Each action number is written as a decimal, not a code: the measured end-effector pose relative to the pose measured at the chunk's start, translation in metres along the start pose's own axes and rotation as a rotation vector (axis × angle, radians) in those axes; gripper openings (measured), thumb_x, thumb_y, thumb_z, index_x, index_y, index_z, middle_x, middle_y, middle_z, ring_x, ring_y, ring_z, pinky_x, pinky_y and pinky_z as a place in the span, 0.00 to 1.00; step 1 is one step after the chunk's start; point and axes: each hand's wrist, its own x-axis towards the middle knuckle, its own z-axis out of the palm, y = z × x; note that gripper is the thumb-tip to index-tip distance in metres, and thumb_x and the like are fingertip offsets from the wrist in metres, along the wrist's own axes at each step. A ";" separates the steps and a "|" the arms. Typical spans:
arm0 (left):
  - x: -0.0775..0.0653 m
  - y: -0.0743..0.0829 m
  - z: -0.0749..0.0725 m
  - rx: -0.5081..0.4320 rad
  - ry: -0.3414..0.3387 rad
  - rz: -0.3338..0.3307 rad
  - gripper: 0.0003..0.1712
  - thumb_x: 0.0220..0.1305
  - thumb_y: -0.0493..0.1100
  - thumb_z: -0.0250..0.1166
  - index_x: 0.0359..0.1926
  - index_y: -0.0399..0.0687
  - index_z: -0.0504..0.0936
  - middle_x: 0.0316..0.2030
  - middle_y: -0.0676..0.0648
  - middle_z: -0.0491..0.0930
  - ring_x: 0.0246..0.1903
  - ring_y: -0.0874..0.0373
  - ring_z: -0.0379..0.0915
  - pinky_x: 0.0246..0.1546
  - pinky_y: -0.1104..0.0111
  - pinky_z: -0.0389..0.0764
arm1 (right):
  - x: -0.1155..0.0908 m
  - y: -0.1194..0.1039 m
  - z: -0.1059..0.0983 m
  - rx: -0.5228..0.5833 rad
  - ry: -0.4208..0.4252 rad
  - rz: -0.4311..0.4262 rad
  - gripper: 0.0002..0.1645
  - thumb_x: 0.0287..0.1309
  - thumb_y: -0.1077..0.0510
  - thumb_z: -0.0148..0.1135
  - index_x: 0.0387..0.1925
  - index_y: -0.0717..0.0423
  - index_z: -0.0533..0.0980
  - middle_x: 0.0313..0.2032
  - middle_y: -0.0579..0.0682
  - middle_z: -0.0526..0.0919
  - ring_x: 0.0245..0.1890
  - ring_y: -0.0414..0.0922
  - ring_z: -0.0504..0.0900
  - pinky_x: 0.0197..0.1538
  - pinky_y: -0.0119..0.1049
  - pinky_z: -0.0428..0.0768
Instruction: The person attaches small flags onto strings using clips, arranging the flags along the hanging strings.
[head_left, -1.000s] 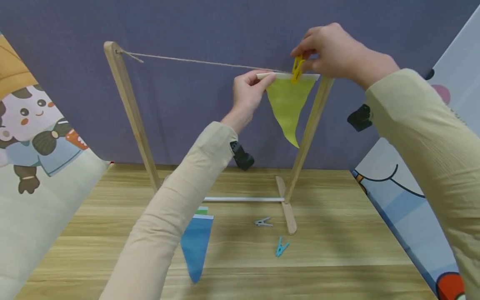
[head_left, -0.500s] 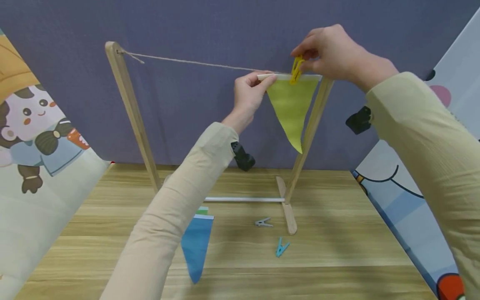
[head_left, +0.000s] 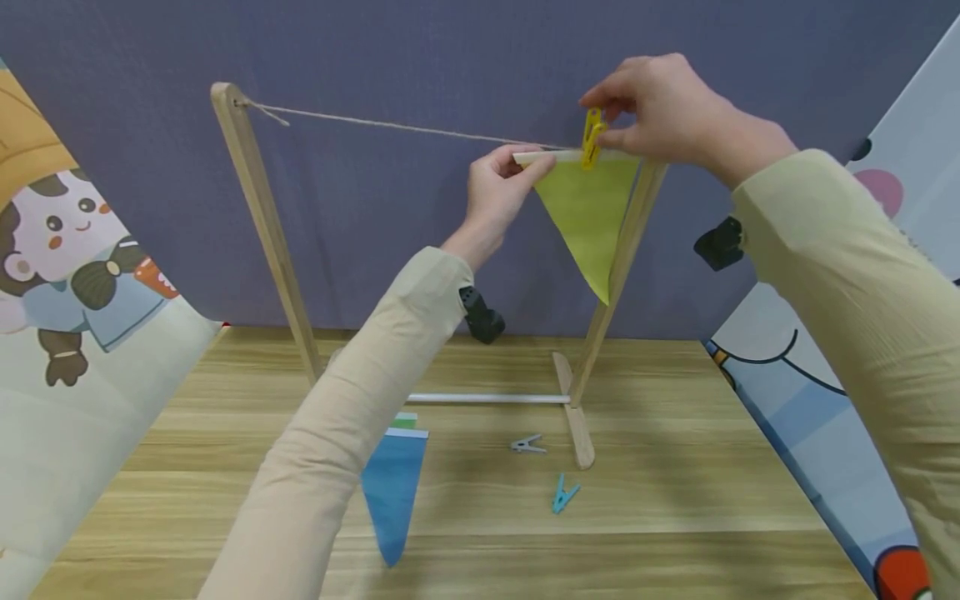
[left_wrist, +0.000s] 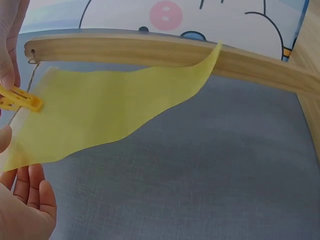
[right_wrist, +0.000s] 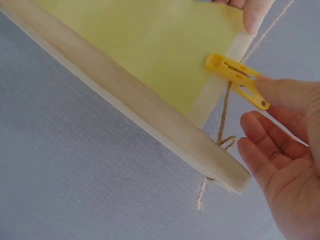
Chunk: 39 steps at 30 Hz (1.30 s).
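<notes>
Yellow flag (head_left: pixel 585 208) has swung slightly rightward; left hand (head_left: pixel 498 192) pinches its white hem (head_left: pixel 567 156), right hand (head_left: pixel 667 104) pinches the yellow clip (head_left: pixel 591 142).

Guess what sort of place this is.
Probably a small enclosed tabletop play or craft area, perhaps staged: wood-grain table, plain blue-grey backdrop behind it, cartoon-printed panel at the left side.
</notes>
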 end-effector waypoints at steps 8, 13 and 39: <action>0.002 -0.002 -0.009 -0.022 -0.037 0.014 0.14 0.54 0.34 0.69 0.43 0.34 0.81 0.29 0.52 0.78 0.32 0.62 0.75 0.35 0.75 0.75 | -0.004 -0.002 0.002 -0.011 0.001 -0.023 0.26 0.59 0.66 0.60 0.59 0.67 0.69 0.52 0.65 0.70 0.53 0.60 0.68 0.53 0.53 0.71; 0.003 -0.004 -0.013 -0.019 -0.041 0.029 0.14 0.55 0.34 0.68 0.44 0.33 0.81 0.29 0.52 0.78 0.33 0.61 0.75 0.37 0.74 0.76 | -0.007 -0.004 0.002 -0.007 0.015 -0.036 0.26 0.59 0.65 0.60 0.59 0.66 0.69 0.53 0.65 0.70 0.53 0.60 0.69 0.50 0.53 0.72; -0.014 -0.016 -0.056 0.076 -0.073 0.049 0.15 0.58 0.34 0.66 0.46 0.31 0.79 0.37 0.47 0.80 0.39 0.58 0.75 0.44 0.71 0.75 | -0.047 -0.004 0.009 0.043 0.296 -0.097 0.20 0.58 0.62 0.62 0.52 0.65 0.76 0.50 0.60 0.75 0.36 0.53 0.75 0.32 0.23 0.65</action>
